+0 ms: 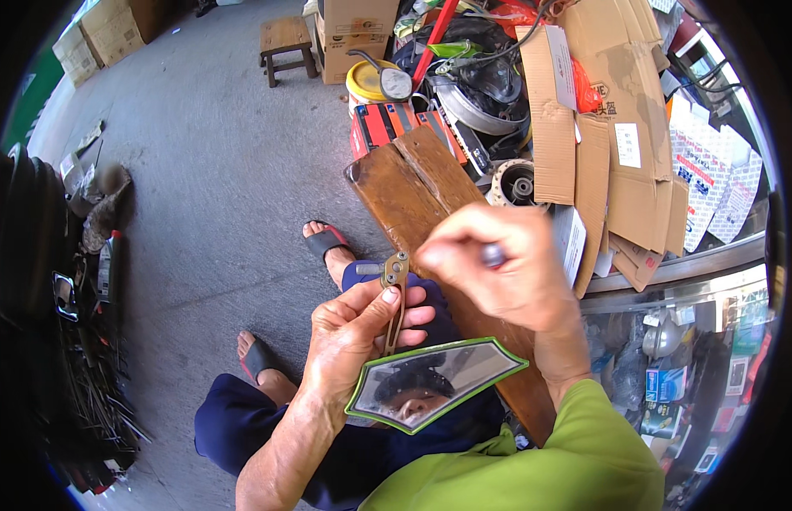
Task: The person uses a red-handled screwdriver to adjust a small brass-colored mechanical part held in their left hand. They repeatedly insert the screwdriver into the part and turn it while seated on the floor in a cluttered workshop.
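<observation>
My left hand [353,328] is closed around the stem [398,311] of a motorcycle rear-view mirror. Its angular glass [439,381], in a bright green rim, hangs below the fingers over my lap. At the stem's upper end, a bronze-coloured pivot joint [394,269] with small screws and a threaded bolt [368,269] pointing left stands clear of my thumb. Close on the right, my right hand [502,260] is raised with bent fingers, smeared by motion. A rounded, dark shiny end [493,255] shows between those fingers; the rest of that object is hidden.
Beside my legs runs a wooden bench [413,192]. Beyond it are red-and-black boxes [383,126], a yellow tub [362,83], another mirror [394,83] and flattened cardboard [630,162]. A glass case [668,375] stands right, a small stool [285,43] far off, dark clutter [81,366] left.
</observation>
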Demonstrator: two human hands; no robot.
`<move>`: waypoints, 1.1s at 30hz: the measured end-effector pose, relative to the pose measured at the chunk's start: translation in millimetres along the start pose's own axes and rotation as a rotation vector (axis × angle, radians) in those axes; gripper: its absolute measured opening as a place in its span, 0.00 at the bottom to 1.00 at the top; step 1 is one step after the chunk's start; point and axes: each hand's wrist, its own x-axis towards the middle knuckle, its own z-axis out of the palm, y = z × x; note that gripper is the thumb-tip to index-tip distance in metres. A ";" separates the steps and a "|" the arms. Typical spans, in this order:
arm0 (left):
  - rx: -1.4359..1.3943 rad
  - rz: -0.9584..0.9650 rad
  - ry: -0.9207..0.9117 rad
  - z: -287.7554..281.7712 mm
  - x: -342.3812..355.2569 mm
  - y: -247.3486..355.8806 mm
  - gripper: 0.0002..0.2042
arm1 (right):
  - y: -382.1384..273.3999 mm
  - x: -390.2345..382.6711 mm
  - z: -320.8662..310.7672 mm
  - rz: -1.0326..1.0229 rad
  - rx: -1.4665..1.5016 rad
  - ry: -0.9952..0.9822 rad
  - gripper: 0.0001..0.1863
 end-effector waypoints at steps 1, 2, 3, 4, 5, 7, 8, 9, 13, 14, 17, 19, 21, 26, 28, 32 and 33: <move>-0.018 -0.010 0.001 0.2 0.2 0.2 0.13 | 8.2 -3.3 -9.5 -0.165 -0.077 0.102 0.07; -0.016 -0.012 0.004 0.6 0.1 1.1 0.13 | 5.7 -6.4 -10.6 -0.245 0.043 0.320 0.08; -0.014 -0.015 0.007 1.0 0.6 1.0 0.13 | -6.0 -13.7 -13.8 -0.193 0.202 0.466 0.08; -0.012 -0.019 0.006 1.6 0.6 1.3 0.12 | -7.6 -17.7 -21.7 -0.238 0.291 0.513 0.11; -0.012 -0.016 0.005 1.9 0.7 1.4 0.12 | -9.4 -21.6 -29.5 -0.287 0.377 0.557 0.13; -0.013 -0.009 0.011 1.9 1.7 0.4 0.11 | -6.5 -23.4 -35.0 -0.290 0.502 0.595 0.17; -0.016 -0.008 0.015 1.7 1.9 0.4 0.11 | -4.9 -20.1 -33.7 -0.277 0.518 0.602 0.18; -0.018 -0.005 0.022 1.1 1.7 1.0 0.11 | -2.4 -15.7 -32.3 -0.266 0.537 0.608 0.19; -0.016 0.020 0.025 -0.9 4.9 1.5 0.10 | 8.8 9.7 -19.6 -0.155 0.463 0.626 0.20; -0.012 0.024 0.024 -0.7 6.1 2.3 0.10 | 13.6 9.9 -21.9 -0.181 0.519 0.597 0.21; 0.000 0.034 0.061 -1.7 3.2 4.0 0.10 | 23.4 4.0 -32.4 -0.309 0.695 0.520 0.31; 0.020 0.044 0.056 -1.2 3.2 3.1 0.10 | 15.4 -3.8 -46.0 -0.515 0.802 0.389 0.32; 0.041 0.043 0.031 2.5 4.4 2.8 0.10 | -5.8 -16.9 -52.5 -0.583 0.811 0.456 0.29; 0.083 0.053 0.034 2.5 3.1 3.8 0.11 | -20.0 -21.9 -49.0 -0.593 0.957 0.417 0.20; 0.085 0.047 0.034 2.2 3.7 3.9 0.11 | -24.7 -16.2 -46.4 -0.579 0.962 0.407 0.19; 0.046 0.026 0.028 0.6 3.2 4.7 0.12 | -32.2 -6.1 -41.7 -0.521 0.961 0.313 0.19; 0.050 0.022 0.032 0.6 3.1 5.0 0.12 | -32.0 -4.1 -42.3 -0.512 0.941 0.269 0.20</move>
